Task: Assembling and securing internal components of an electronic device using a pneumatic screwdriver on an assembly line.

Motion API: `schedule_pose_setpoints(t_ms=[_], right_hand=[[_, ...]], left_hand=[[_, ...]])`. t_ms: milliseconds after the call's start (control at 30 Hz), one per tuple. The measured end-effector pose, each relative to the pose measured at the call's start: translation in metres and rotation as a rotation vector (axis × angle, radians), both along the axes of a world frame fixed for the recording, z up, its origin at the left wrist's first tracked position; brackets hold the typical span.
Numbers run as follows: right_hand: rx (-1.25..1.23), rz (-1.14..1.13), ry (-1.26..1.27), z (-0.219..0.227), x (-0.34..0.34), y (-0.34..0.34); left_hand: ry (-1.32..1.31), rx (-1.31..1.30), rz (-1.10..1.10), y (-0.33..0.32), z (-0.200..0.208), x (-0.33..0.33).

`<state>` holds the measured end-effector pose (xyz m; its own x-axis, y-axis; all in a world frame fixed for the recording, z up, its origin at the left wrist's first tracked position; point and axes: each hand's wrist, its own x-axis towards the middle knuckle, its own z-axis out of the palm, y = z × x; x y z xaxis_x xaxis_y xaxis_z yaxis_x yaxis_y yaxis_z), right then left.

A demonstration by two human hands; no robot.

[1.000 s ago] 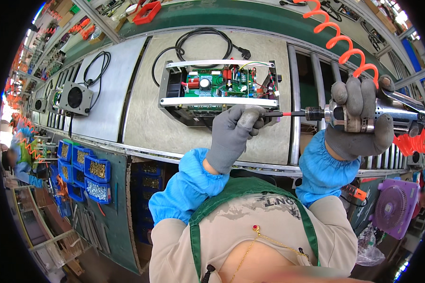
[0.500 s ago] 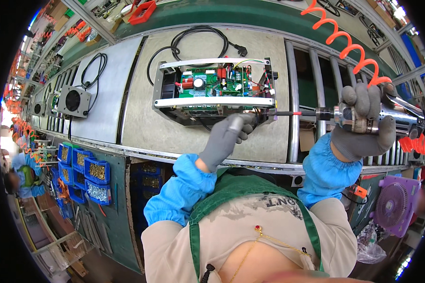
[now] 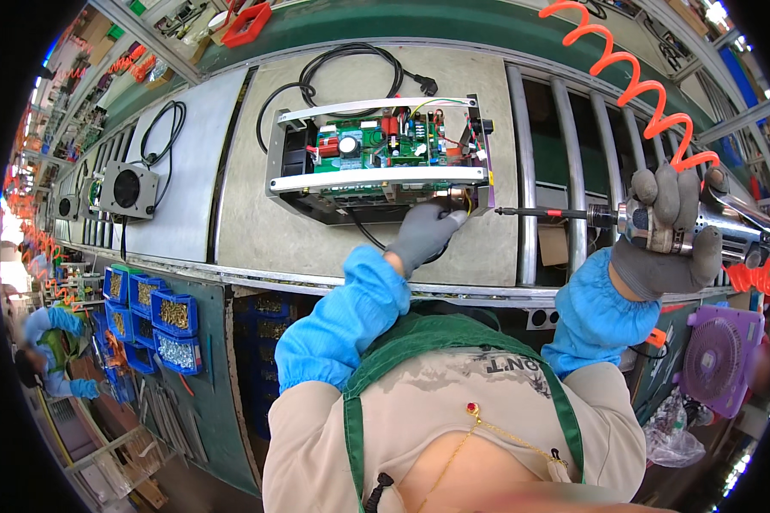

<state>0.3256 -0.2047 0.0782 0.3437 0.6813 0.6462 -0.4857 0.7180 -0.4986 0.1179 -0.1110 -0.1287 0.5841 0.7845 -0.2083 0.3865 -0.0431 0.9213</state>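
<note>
An open metal electronics unit [image 3: 372, 181], with a green circuit board between two pale rails, sits on a flat board in front of me. My left hand [image 3: 428, 234], gloved in grey, reaches to its near right corner. The fingers are closed there by the end panel and some wires [image 3: 469, 203]; what they pinch is hidden. My right hand [image 3: 672, 224], also gloved, is wrapped round a silver air screwdriver [image 3: 637, 224]. The tool lies level, its long dark bit [image 3: 539, 212] pointing left. The bit's tip is a short way from the unit's right end panel, apart from it.
A black power cable [image 3: 399, 73] lies coiled behind the unit. Metal rollers [image 3: 573, 154] run on to the right. An orange coiled air hose [image 3: 633, 85] hangs at upper right. Blue screw bins [image 3: 175, 315] stand at left, a purple fan [image 3: 717, 359] at right. Another unit [image 3: 128, 190] stands farther left.
The screwdriver bit has drawn back to the right, away from the unit's corner. My left hand has shifted slightly right along the corner. The whole view has moved a little.
</note>
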Motion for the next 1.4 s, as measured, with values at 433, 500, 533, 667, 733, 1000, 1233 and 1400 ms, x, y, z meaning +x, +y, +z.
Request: schedule_pose_setpoints(t_ms=[433, 500, 533, 667, 733, 1000, 1233, 1400], right_hand=[[-0.062, -0.073, 0.013, -0.011, 0.018, -0.010], [-0.071, -0.082, 0.019, -0.012, 0.018, -0.011], [-0.077, -0.091, 0.024, -0.013, 0.018, -0.012], [-0.086, -0.074, 0.049, -0.016, 0.017, -0.009], [-0.101, -0.082, 0.031, -0.018, 0.018, -0.009], [-0.094, -0.075, 0.003, -0.023, 0.025, -0.012], [-0.110, -0.116, 0.010, -0.023, 0.026, -0.011], [-0.106, -0.087, -0.040, -0.022, 0.025, -0.009]], left_hand=[[0.191, 0.676, 0.169, -0.045, 0.045, -0.029], [0.337, 0.674, 0.190, -0.049, 0.050, -0.031], [0.338, 0.672, 0.189, -0.050, 0.051, -0.030], [0.645, 0.607, -0.047, -0.043, 0.069, -0.020], [0.779, 0.579, -0.133, -0.040, 0.073, -0.016], [0.422, 0.735, -0.029, -0.039, 0.060, -0.027], [0.045, 0.283, 0.137, -0.033, 0.032, -0.039], [0.011, 0.193, 0.211, -0.033, 0.012, -0.026]])
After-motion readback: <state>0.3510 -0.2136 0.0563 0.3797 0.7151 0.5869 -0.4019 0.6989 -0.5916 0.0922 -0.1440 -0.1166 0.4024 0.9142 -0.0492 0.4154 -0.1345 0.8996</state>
